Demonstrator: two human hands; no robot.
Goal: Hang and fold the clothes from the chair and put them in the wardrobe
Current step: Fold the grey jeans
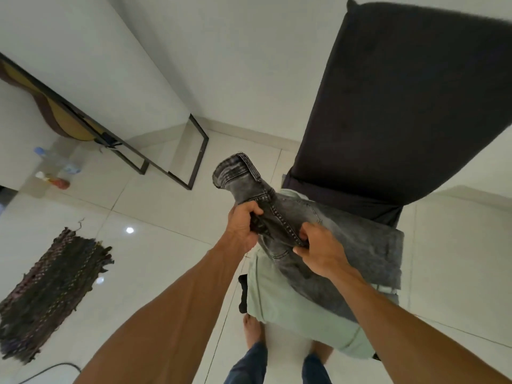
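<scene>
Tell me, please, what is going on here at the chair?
A person stands at the dark chair and holds the grey jeans with both hands. The left hand grips a bunched part and the right hand pinches a seam beside it. One end of the jeans sticks up; the rest lies on a pale green garment on the seat. No wardrobe is in view.

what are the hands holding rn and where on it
Both the left hand and right hand grip the grey jeans, either side of a stitched seam near the raised end.
</scene>
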